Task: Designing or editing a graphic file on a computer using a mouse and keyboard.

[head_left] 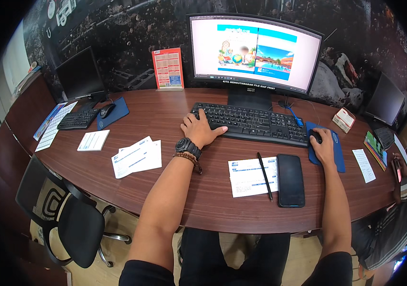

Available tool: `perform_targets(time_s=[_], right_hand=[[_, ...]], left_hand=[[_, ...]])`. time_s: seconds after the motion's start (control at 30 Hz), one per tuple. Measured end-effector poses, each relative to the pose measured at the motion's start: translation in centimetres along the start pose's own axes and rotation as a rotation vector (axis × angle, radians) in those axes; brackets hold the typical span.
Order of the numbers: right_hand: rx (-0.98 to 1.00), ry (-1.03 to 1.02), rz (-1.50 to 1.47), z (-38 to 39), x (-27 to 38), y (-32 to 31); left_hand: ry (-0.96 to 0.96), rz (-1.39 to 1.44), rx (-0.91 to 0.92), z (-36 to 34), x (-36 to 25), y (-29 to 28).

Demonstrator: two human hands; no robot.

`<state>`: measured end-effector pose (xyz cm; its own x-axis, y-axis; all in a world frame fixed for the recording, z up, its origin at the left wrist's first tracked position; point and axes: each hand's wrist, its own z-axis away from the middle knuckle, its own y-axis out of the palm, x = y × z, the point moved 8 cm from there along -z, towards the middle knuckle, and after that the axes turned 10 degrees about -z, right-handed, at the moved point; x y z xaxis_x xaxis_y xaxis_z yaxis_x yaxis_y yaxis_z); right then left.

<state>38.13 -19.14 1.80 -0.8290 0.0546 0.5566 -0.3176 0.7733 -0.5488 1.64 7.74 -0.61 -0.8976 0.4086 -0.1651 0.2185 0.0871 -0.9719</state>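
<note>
My left hand (198, 131) rests on the left end of a black keyboard (260, 123), fingers spread and thumb stretched along its near edge. A dark watch (188, 147) and a beaded bracelet (188, 156) circle that wrist. My right hand (326, 147) curls over a black computer mouse (316, 137), partly hidden under it, on a blue mouse pad (339, 161). Behind the keyboard stands a lit curved monitor (282, 47) showing a colourful two-panel layout. Between my forearms, a black pen (264, 175) lies across a printed form (247, 179), beside a dark smartphone (291, 181).
Loose papers (139, 159), a notepad (93, 141) and a red desk calendar (168, 69) share the brown desk (203, 200). Another monitor (80, 76) and keyboard (77, 119) stand left, above an office chair (82, 229). A person in striped clothing (394, 233) sits at the right edge.
</note>
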Motion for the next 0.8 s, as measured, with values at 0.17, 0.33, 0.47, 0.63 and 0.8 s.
perform_targets(time_s=[0.17,0.33,0.47,0.63,0.8], right_hand=[[0.002,0.016,-0.002,0.12,-0.23,0.03],[0.003,0.024,0.003,-0.01,0.0,0.14],[0.0,0.033,0.001,-0.02,-0.34,0.04],[0.006,0.05,-0.003,-0.05,-0.27,0.16],[0.011,0.055,-0.008,-0.01,-0.1,0.22]], left_hand=[[-0.007,-0.017,-0.019,-0.08,-0.01,0.18],[-0.013,0.004,-0.006,0.03,0.21,-0.09],[0.002,0.009,-0.02,0.32,-0.26,-0.41],[-0.01,-0.015,-0.01,0.08,-0.01,-0.21],[-0.006,-0.011,-0.016,0.03,0.12,-0.06]])
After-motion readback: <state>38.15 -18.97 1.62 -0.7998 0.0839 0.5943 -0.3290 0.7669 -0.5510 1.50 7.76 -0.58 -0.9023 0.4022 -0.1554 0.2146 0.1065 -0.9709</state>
